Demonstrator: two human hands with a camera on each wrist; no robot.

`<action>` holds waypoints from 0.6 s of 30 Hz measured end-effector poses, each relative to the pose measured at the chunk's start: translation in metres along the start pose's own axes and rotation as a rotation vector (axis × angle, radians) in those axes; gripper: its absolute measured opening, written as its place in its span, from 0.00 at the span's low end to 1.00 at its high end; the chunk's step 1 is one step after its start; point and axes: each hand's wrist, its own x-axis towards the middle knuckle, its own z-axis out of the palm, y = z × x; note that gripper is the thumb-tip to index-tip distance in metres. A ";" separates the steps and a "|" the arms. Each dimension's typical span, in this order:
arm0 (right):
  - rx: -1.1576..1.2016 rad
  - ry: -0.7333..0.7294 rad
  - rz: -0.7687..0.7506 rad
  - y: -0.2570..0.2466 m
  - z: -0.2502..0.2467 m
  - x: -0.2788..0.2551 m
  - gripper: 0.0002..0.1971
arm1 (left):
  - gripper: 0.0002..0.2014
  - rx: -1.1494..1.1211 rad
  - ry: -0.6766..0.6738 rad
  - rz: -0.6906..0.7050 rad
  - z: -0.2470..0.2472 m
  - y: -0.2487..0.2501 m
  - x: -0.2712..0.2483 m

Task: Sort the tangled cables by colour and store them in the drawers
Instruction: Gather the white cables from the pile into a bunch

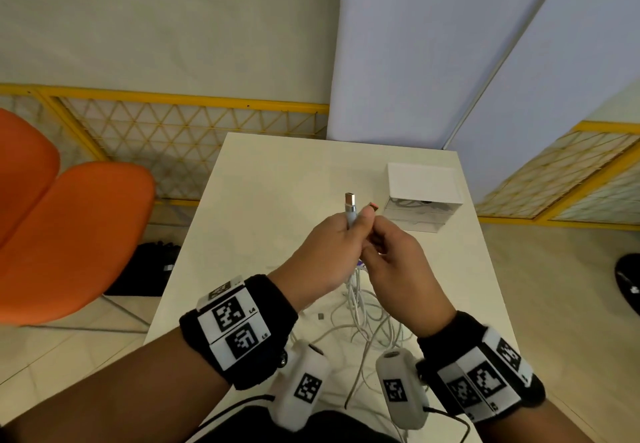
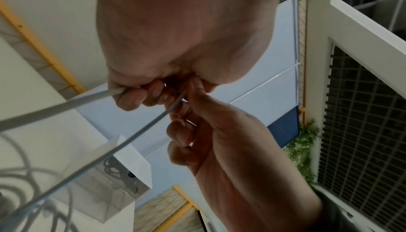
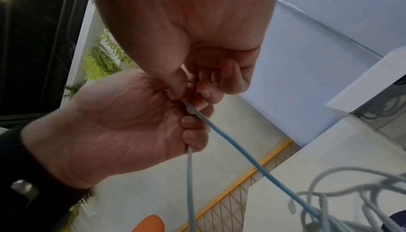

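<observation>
Both hands are raised close together over the white table (image 1: 273, 183). My left hand (image 1: 329, 248) grips a white cable just under its silver USB plug (image 1: 350, 204), which points up. My right hand (image 1: 388, 255) pinches a second cable end with a red-tipped plug (image 1: 373, 205). Both cords drop into a tangle of white cables (image 1: 363, 318) on the table beneath. In the left wrist view, one cord (image 2: 66, 104) leaves the left hand (image 2: 175, 36) and a thinner one (image 2: 136, 136) runs to the right hand (image 2: 219, 140). The drawer unit (image 1: 424, 193) stands at the far right.
The drawer unit has a white top and clear drawers holding cables (image 2: 114, 168). Two orange chairs (image 1: 69, 234) stand left of the table, with a black bag (image 1: 145, 269) on the floor. A yellow mesh fence (image 1: 173, 131) and pale partition panels (image 1: 415, 61) stand behind.
</observation>
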 end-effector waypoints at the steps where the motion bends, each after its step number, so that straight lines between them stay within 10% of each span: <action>1: -0.009 -0.004 -0.004 0.000 0.000 0.000 0.08 | 0.31 0.055 0.002 0.017 0.000 0.001 -0.001; 18: -0.162 -0.266 -0.024 0.051 0.016 -0.015 0.09 | 0.32 0.101 0.203 0.163 -0.028 0.054 -0.027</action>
